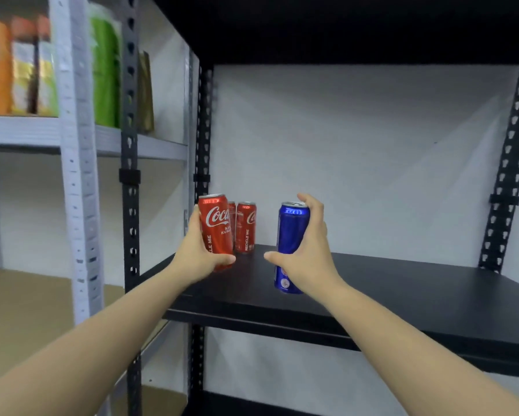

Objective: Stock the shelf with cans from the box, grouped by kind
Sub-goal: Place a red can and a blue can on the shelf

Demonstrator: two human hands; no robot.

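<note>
While both arms reach forward, the black shelf (402, 283) fills the right side, with a grey rack (75, 139) at 9 o'clock. The right hand (307, 250) is wrapped around a blue can (291, 232), which stands tall with its top up, low over the shelf board. At 9 o'clock from it, the left hand (198, 253) holds a red can (217, 226), top up and leaning a little. Two more red cans (245, 226) stand upright just behind it.

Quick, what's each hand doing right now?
Left hand: closed on a red can.
Right hand: closed on a blue can.
</note>
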